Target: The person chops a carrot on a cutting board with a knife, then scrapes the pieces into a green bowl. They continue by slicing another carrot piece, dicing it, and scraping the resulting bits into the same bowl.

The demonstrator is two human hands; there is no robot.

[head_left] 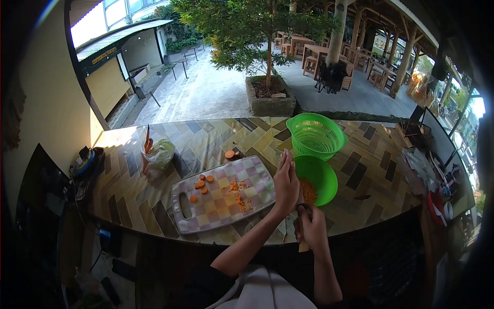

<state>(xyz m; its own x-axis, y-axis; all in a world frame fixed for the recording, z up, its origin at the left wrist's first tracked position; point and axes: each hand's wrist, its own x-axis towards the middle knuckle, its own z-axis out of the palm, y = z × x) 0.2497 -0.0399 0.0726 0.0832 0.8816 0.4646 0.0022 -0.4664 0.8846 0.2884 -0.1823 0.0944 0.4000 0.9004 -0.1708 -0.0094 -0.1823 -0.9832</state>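
Observation:
My right hand is closed round a knife, its pale handle end showing below the fist. The blade points up and away, beside my left hand, whose fingers are stretched out against it. Both are at the left edge of a green bowl with chopped orange bits inside. To the left lies a checkered cutting board bearing carrot slices and small chopped carrot. A carrot piece rests at the board's far edge.
A green colander stands behind the bowl. At the left of the patterned table is a plastic bag with carrots. Bags and a red item crowd the right edge. A planter stands beyond the table.

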